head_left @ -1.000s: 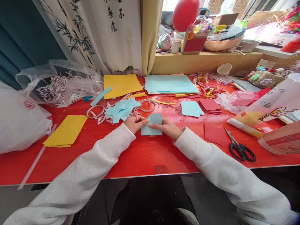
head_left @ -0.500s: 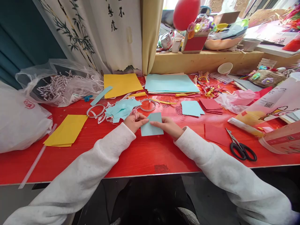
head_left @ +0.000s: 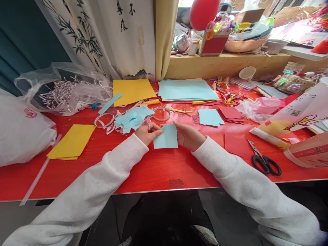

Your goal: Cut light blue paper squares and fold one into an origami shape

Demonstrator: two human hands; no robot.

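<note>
My left hand point(head_left: 147, 132) pinches a small light blue paper square point(head_left: 166, 137) at its left side, the thumb on its front. A faint vertical crease runs down the paper. Against the right edge is my right hand point(head_left: 190, 135), its thumb stretched toward the top corner and off the paper's face; its fingertips are partly hidden by the sheet. Behind my left hand lies a loose heap of light blue paper pieces point(head_left: 133, 118). Two ring-shaped rolls, a left roll point(head_left: 104, 120) and a right roll point(head_left: 162, 113), rest near the heap.
Scissors point(head_left: 263, 160) and red paper squares point(head_left: 231, 115) lie to the right, with a blue paper stack point(head_left: 210, 117) beside them. Yellow sheets point(head_left: 73, 141) and a white plastic bag point(head_left: 24, 133) are at left. Large blue sheets point(head_left: 187, 89) lie at the back.
My right thumb has lifted off the front of the blue paper and moved up to its top right corner. The paper's front now shows more fully. My left hand keeps its pinch.
</note>
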